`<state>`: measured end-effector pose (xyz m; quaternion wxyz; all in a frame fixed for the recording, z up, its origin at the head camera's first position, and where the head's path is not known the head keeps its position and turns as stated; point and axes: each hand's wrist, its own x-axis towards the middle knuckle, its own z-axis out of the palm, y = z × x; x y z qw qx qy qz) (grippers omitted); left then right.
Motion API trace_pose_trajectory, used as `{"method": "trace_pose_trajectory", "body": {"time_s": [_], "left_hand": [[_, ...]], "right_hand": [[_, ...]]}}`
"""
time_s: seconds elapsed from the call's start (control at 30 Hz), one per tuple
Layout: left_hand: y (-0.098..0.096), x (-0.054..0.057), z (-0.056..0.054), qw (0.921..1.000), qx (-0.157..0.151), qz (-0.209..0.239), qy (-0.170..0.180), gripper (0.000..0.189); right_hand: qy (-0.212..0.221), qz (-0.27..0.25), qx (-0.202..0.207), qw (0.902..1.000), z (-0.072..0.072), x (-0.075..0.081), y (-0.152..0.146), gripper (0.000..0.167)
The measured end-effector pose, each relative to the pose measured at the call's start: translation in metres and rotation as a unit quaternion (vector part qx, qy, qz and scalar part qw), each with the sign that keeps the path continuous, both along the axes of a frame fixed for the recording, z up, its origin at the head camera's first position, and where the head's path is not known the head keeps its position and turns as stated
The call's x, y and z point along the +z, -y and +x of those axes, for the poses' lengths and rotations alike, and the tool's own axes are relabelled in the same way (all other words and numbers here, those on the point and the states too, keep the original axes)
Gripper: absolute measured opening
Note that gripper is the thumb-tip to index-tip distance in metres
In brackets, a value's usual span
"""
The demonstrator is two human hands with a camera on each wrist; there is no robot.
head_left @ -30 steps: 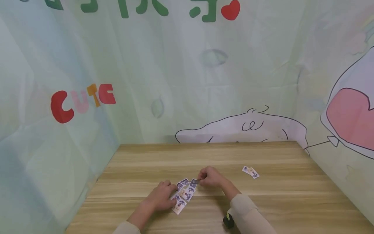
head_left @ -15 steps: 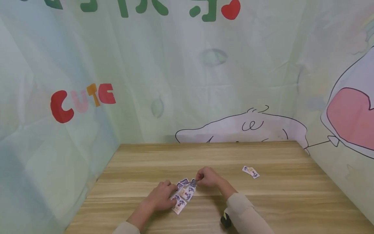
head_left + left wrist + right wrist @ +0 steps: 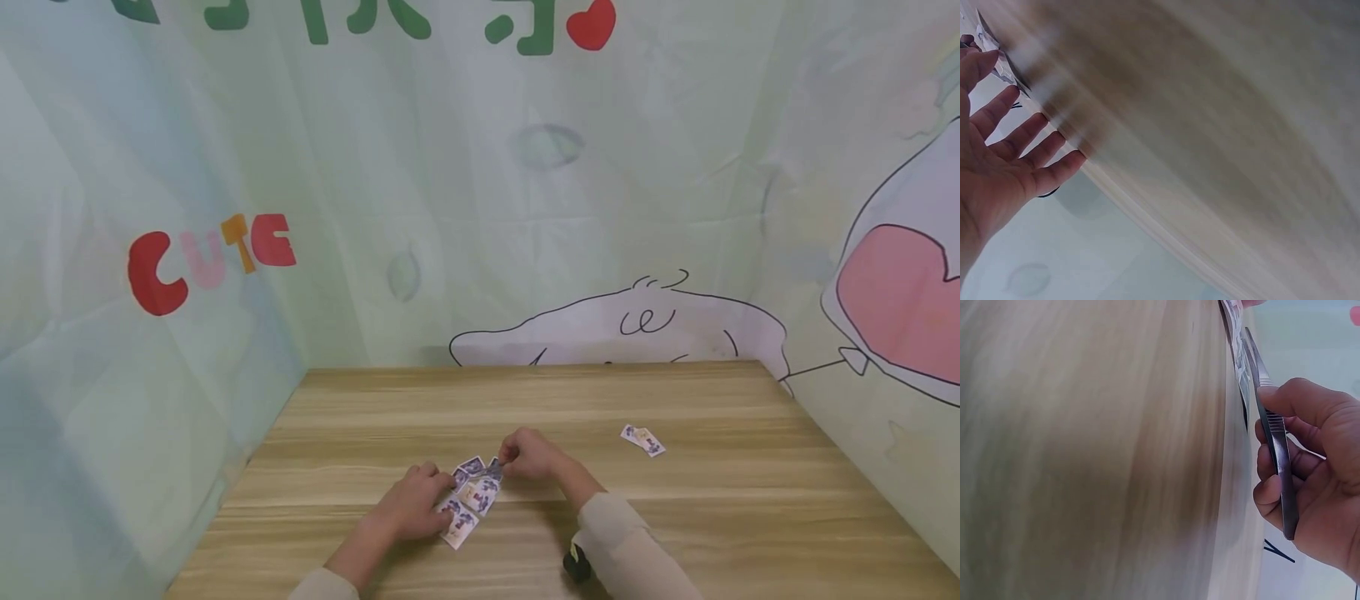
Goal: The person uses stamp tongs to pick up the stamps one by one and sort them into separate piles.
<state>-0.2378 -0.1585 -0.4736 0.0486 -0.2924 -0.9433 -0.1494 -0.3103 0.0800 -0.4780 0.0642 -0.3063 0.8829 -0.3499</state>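
Observation:
Several small printed paper pieces with purple cartoon figures, like stickers or stamps [image 3: 480,497], lie joined or overlapping on the wooden table. My left hand [image 3: 411,505] rests at their left edge, fingers spread, with thumb and fingertips on the paper. In the left wrist view, the fingertips of that left hand [image 3: 1007,153] meet the tabletop beside the paper's raised edge [image 3: 1000,59]. My right hand [image 3: 531,454] holds metal tweezers [image 3: 1279,447] between thumb and fingers. The tips point left over the upper right of the pieces, and look slightly apart in the right wrist view.
Another small printed strip [image 3: 643,440] lies on the table [image 3: 735,500] at the right. A black object [image 3: 577,564] hangs by the right sleeve. A printed cloth [image 3: 420,208] stands behind the table's far edge and along both sides.
My right hand has shifted slightly left, bringing the tweezers further over the printed pieces. The left hand and the paper under it look unmoved.

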Motion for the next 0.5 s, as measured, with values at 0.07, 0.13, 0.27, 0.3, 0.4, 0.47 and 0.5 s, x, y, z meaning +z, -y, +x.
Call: {"method": "trace_pose_trajectory", "body": {"time_s": [0.07,0.13,0.27,0.3,0.4,0.47,0.5], "left_hand": [[0.0000,-0.0002,-0.0002,1.0000,-0.001,0.001,0.001,0.040],[0.0002,-0.0007,-0.0006,1.0000,-0.001,0.002,0.001,0.041],[0.0002,-0.0010,-0.0007,1.0000,-0.002,0.000,0.003,0.042],[0.0000,-0.0010,-0.0006,1.0000,-0.002,0.000,0.004,0.042],[0.0003,-0.0010,-0.0001,1.0000,-0.002,0.000,0.006,0.043],[0.0006,-0.0017,-0.0005,1.0000,-0.001,-0.001,0.008,0.043],[0.0008,-0.0016,-0.0006,1.0000,-0.001,0.000,0.009,0.043]], "right_hand": [[0.003,-0.002,0.005,1.0000,-0.0001,0.0000,0.0007,0.009],[0.004,-0.002,0.008,1.0000,-0.0006,-0.0005,0.0016,0.009],[0.006,0.001,-0.004,1.0000,-0.0008,-0.0011,0.0027,0.009],[0.008,0.001,-0.010,0.9999,-0.0004,-0.0008,0.0027,0.009],[0.014,0.001,-0.023,0.9996,0.0010,0.0010,0.0029,0.009],[0.019,-0.001,-0.026,0.9995,0.0019,0.0025,0.0029,0.009],[0.021,-0.002,-0.025,0.9995,0.0021,0.0027,0.0028,0.009]]}}
